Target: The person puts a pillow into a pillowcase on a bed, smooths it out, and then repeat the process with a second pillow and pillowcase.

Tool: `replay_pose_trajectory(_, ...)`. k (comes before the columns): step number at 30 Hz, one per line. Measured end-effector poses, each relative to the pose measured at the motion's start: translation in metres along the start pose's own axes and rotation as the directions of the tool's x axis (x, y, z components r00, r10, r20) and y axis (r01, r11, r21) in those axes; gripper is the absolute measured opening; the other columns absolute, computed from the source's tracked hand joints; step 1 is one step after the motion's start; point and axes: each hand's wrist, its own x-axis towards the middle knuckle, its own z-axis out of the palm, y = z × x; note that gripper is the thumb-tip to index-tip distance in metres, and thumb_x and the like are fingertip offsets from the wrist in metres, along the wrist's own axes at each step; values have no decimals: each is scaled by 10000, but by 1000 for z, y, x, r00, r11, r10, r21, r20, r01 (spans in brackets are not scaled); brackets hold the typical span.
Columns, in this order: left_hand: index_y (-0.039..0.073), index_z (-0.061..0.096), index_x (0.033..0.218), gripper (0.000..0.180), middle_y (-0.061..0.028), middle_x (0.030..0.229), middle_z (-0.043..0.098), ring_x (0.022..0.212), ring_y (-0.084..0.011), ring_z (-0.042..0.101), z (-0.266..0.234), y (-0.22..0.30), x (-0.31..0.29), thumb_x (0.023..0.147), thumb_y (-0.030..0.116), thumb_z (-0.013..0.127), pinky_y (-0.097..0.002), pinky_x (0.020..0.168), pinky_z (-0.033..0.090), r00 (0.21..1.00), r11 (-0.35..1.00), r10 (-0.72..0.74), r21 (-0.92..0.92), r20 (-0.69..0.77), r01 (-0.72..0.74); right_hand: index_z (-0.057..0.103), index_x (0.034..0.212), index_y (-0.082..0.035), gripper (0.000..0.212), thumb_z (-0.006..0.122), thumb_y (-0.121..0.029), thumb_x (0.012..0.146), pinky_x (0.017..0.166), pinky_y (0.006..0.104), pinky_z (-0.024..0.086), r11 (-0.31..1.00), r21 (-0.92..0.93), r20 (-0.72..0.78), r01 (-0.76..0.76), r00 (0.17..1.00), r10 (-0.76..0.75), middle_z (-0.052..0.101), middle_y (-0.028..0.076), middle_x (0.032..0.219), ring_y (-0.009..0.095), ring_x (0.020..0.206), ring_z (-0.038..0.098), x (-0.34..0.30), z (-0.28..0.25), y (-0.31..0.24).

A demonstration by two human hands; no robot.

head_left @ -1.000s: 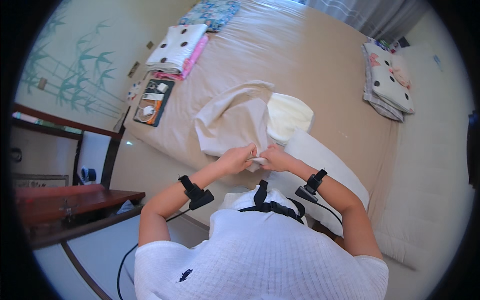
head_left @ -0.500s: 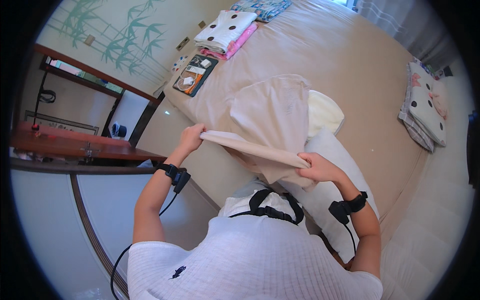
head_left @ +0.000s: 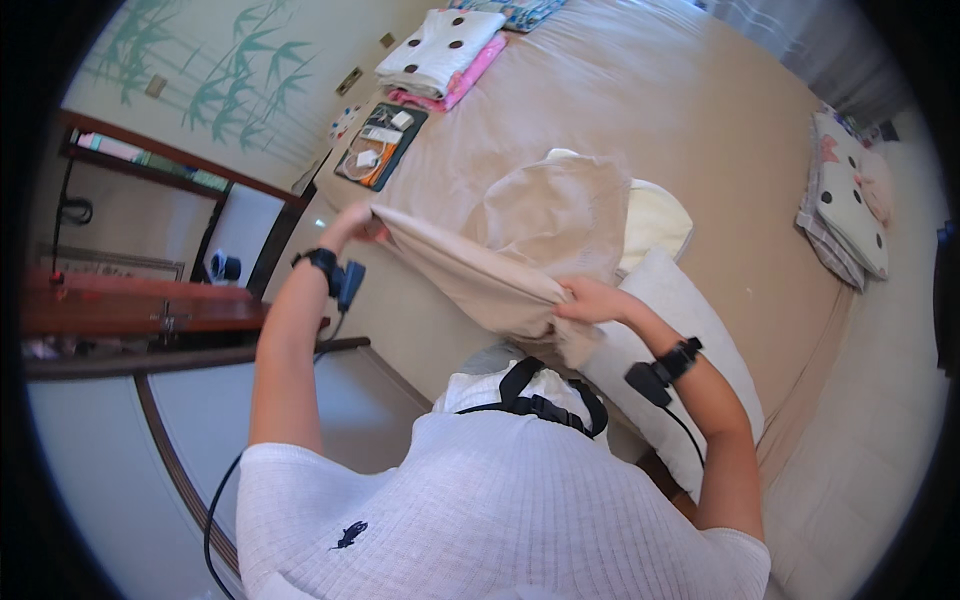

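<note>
A beige pillowcase (head_left: pixel 470 272) is stretched between my two hands over the near edge of the bed. My left hand (head_left: pixel 352 226) grips one end of its edge, out to the left. With fingers closed on the other end, my right hand (head_left: pixel 594 300) stays lower and nearer the middle. The far part of the cloth lies loosely on the bed sheet. A white pillow (head_left: pixel 705 350) rests beside my right forearm, partly hidden by it. Past the pillow, a cream-coloured rounded piece (head_left: pixel 660 218) shows from under the cloth.
On the beige bed (head_left: pixel 680 110) sit a folded dotted quilt (head_left: pixel 440 48) at the far left and another folded dotted bedding stack (head_left: pixel 848 205) at the right. A dark tray (head_left: pixel 380 147) with chargers lies near the left edge. A reddish-brown desk (head_left: pixel 140 300) stands left.
My left hand has moved left and farther away, and my right hand has shifted left. The held edge now slants more, and the cloth on the bed has turned and slumped.
</note>
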Motion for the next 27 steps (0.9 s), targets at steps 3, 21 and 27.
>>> replay_pose_trajectory(3, 67, 577, 921, 295, -128, 813, 597, 670, -236, 595, -139, 96, 67, 812, 293, 422, -358, 593, 489, 960, 971, 193, -99, -203, -216, 484, 1058, 17, 422, 531, -231, 719, 682, 308, 433, 968, -47, -296, 247, 922, -250, 576, 176, 822, 248, 739, 541, 78, 18, -31)
replay_pose_trajectory(21, -30, 343, 1216, 711, -224, 1170, 428, 1115, -326, 388, 244, 130, 5, 705, 378, 620, -371, 939, 306, 520, 328, 756, 457, 398, -827, 441, 1134, 22, 448, 428, -343, 873, 764, 281, 457, 439, 856, -504, 273, 631, 590, 545, 114, 1058, 183, 917, 557, 53, 42, -3)
replay_pose_trajectory(27, 38, 394, 1208, 672, -128, 1150, 487, 1083, -258, 447, 223, 42, 22, 745, 498, 552, -367, 933, 307, 657, 925, -355, 151, 664, 347, 465, 1113, -6, 390, 415, -316, 881, 786, 290, 449, 226, 938, -344, 262, 765, 544, 550, 100, 1043, 167, 909, 558, 78, 57, 37)
